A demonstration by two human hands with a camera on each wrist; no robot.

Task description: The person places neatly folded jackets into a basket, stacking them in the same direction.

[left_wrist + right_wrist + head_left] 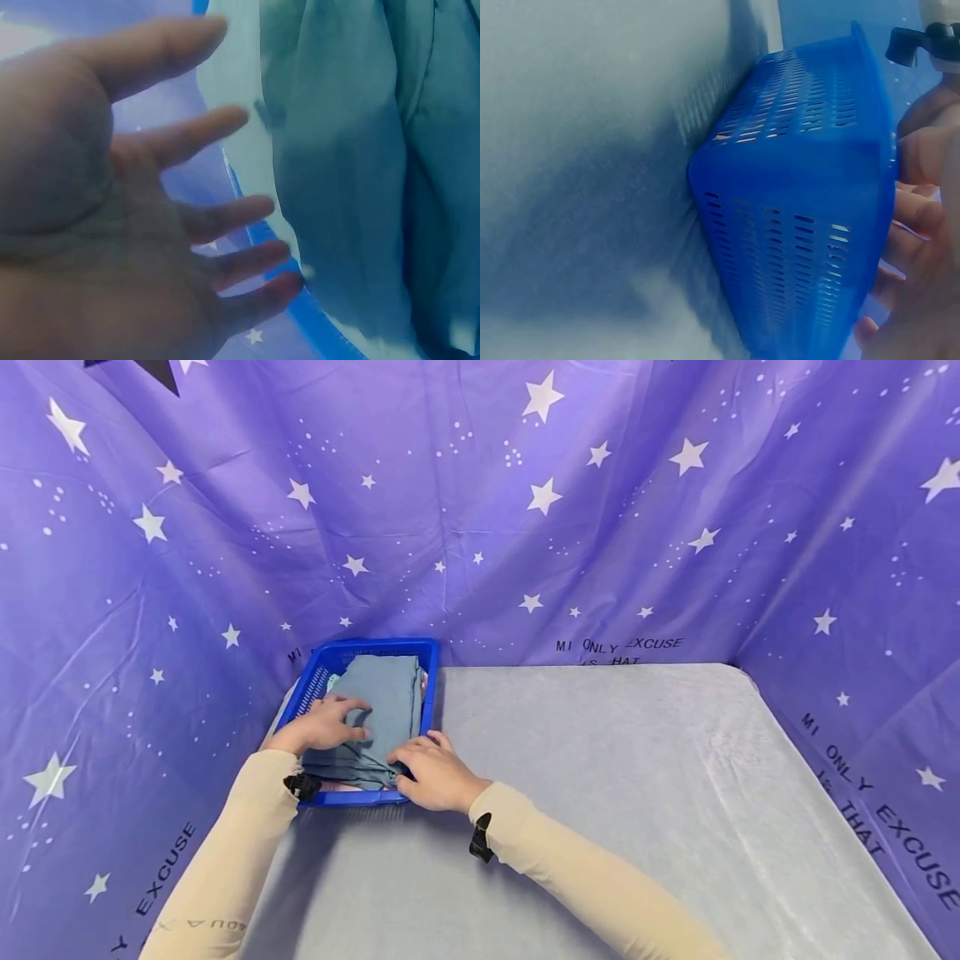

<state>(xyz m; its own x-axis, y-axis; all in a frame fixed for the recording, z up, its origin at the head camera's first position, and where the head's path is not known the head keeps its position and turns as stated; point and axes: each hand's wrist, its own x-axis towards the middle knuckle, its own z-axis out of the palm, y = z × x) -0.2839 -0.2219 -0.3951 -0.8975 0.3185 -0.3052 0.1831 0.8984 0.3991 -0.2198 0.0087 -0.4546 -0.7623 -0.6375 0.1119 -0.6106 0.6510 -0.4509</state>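
A blue plastic basket (360,647) stands at the back left of the table, with a folded blue-grey garment (386,697) on top inside it. Over the garment's left side is my left hand (324,724); the left wrist view shows its fingers spread, with nothing between them. My right hand (438,772) lies at the basket's near right corner, its fingers reaching over the rim to the garment's near edge. In the right wrist view, the loosely bent fingers (915,210) show past the rim, their tips partly hidden by the basket.
Bits of pink cloth (341,787) show beneath the blue-grey garment. A grey cloth covers the table (600,777). Purple curtains with white stars (487,527) hang behind and at both sides, close to the basket's far end.
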